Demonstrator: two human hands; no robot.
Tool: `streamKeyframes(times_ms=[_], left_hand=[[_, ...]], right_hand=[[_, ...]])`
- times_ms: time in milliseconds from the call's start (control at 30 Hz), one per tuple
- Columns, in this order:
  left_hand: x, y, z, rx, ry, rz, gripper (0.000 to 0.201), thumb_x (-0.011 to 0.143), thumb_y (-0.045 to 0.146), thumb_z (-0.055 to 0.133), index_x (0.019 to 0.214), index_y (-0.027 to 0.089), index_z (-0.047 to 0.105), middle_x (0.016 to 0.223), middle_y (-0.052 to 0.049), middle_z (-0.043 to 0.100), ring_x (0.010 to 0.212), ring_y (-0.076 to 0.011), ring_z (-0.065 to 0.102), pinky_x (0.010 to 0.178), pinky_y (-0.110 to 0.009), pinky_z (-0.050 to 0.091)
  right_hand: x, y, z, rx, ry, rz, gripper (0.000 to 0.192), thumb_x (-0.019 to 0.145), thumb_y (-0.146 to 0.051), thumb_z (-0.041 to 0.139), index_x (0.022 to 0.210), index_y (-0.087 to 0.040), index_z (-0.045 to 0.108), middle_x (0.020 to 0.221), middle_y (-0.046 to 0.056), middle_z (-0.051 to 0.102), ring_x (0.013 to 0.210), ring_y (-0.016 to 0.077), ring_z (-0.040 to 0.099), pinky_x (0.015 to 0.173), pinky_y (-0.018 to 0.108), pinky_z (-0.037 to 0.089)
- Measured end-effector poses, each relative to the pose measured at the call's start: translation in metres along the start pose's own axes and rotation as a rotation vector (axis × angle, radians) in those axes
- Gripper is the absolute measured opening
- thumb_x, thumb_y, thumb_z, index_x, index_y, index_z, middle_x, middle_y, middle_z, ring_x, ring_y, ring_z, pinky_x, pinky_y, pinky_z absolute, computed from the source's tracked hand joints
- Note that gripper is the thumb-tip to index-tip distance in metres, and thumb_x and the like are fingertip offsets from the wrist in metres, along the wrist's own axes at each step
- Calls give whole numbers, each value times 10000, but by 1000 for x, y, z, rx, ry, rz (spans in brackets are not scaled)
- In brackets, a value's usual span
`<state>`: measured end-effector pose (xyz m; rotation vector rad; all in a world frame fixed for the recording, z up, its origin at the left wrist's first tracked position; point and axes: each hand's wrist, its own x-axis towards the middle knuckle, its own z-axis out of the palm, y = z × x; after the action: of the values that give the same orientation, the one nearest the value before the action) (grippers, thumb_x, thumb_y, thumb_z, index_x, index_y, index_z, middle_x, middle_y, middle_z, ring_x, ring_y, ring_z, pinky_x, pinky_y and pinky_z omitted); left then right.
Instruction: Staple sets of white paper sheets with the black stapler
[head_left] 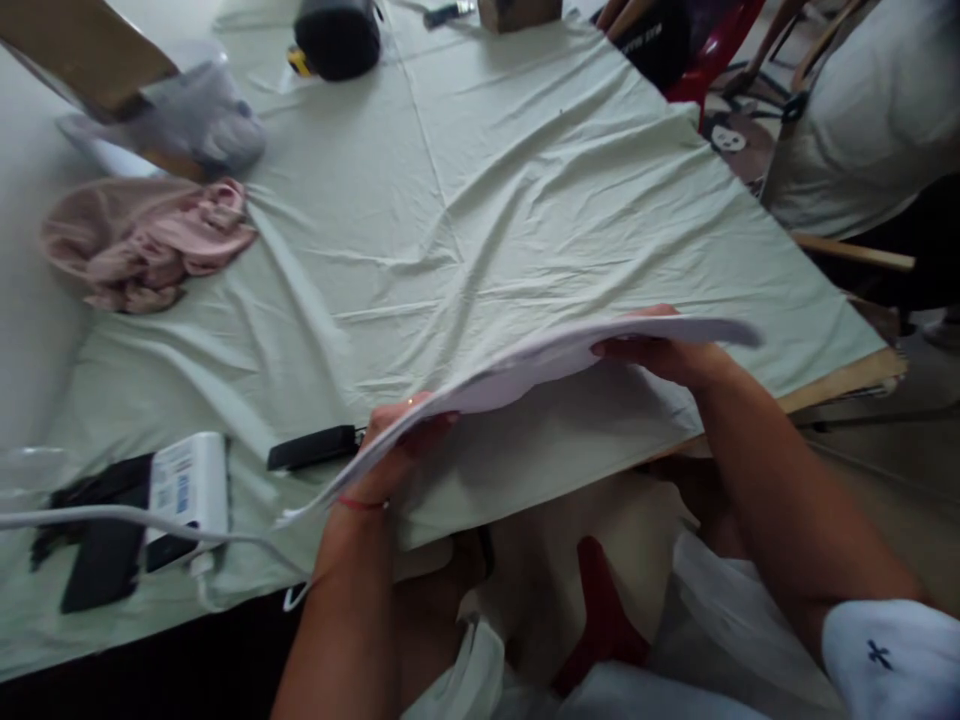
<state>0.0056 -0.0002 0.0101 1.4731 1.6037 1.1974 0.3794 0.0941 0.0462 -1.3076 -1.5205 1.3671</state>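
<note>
A white sheaf of paper (517,375), seen nearly edge-on, bows upward between my two hands above the table's near edge. My left hand (405,435) grips its left part, thumb on the near side and fingers behind. On the right, my right hand (667,355) pinches the sheaf the same way, with some fingers hidden behind it. The sheaf's left corner droops past my left wrist. Just left of my left hand, a black elongated case (313,448) lies on the cloth.
A pale green wrinkled tablecloth (360,270) covers the table. At left lie a white power bank-like box (189,485) with a cable, a black phone (105,560) and pink cloth (161,240). A black pouch (337,38) sits at the back. Another person (870,130) is at right.
</note>
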Motion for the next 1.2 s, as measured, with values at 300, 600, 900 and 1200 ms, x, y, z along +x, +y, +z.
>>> streamKeyframes(times_ms=[300,600,900,1200], left_hand=[[-9,12,15,-221,57,-302,553,620,428,1004,1101,248,797,909,-80,811,1009,-325,765,912,-472,668],[-5,15,19,-403,141,-328,642,603,515,1003,1126,215,781,988,-67,819,1015,-250,770,995,-397,628],[1,21,22,-456,126,-285,481,675,599,956,895,206,786,859,-46,810,910,-238,781,889,-351,647],[0,31,18,-567,-56,-112,355,745,455,949,930,178,826,851,-99,836,640,-172,700,649,-307,555]], right_hand=[[0,4,9,239,-49,131,293,702,-488,958,749,-244,804,785,18,774,642,183,681,570,300,561],[-4,9,5,197,88,-30,260,686,-417,978,824,-268,816,906,20,801,845,251,754,725,358,638],[0,8,8,231,98,119,287,703,-468,974,776,-245,808,842,36,798,701,220,712,624,353,608],[10,15,2,391,300,269,328,576,-363,1034,791,-272,803,893,44,831,719,258,744,651,409,648]])
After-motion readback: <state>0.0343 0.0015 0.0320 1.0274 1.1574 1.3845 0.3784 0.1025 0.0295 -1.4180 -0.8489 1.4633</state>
